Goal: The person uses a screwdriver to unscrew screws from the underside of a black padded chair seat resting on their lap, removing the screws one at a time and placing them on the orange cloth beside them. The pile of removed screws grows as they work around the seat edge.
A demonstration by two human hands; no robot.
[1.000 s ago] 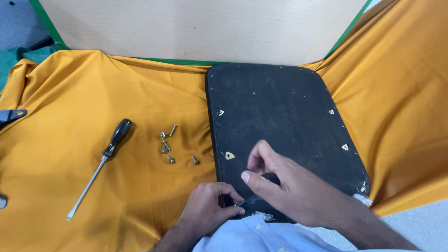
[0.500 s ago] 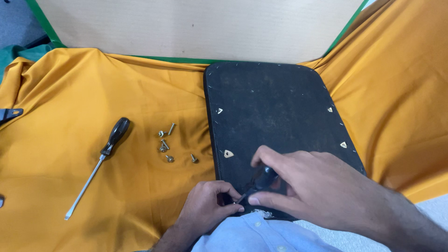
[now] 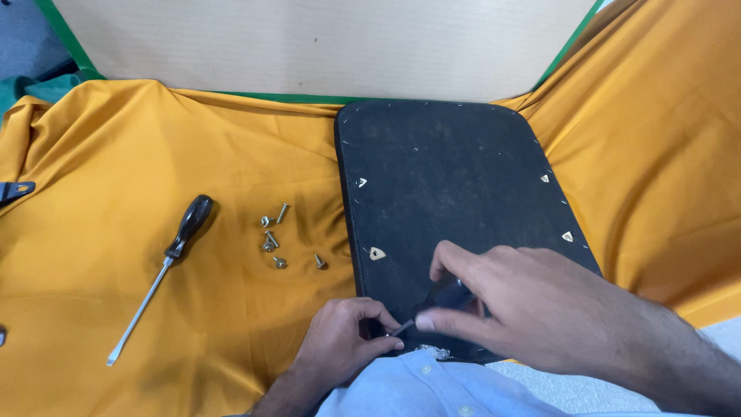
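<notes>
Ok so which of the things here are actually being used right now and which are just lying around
In use:
- right hand, gripping a small dark-handled tool
- left hand, its fingers at the tool's tip
- black panel

Lying about:
- long screwdriver on the orange cloth
- loose screws
- cardboard sheet

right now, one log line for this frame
right hand: grips small screwdriver | left hand: steadies its tip | black panel | loose screws

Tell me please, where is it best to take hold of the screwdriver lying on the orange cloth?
Probably by the black handle, coming from above. The screwdriver lies flat on the cloth, handle at the far end, thin shaft pointing near. The handle is thickest and has free cloth on both sides.
</notes>
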